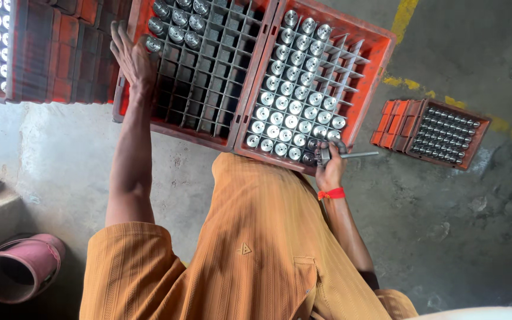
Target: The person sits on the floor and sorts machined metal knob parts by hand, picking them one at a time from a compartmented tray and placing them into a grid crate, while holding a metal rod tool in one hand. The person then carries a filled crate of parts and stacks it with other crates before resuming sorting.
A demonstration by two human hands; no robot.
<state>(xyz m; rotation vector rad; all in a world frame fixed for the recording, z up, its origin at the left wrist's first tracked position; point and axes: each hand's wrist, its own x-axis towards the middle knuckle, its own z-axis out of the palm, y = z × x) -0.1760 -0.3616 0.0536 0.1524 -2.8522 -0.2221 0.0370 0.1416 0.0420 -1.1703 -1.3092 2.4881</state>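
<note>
Left hand [133, 59]: fingers spread flat on the rim of the left crate [127, 95], beside a few metal cylinders [176, 24] in its grid.
Right crate [380, 71]: touching the left one, its cells almost full of shiny metal parts [294, 95].
Right hand [329, 169]: grip pinching a small metal tool [351, 155] at that crate's near corner.
Floor [469, 207]: a smaller crate [440, 133] lies well apart.

A grey concrete floor [445, 225] carries everything, with a worn yellow line [404, 18] crossing its far right part. A small red crate [431, 131] of metal parts sits beside that line. A pink bucket [19, 266] lies tipped at the near left corner.
</note>
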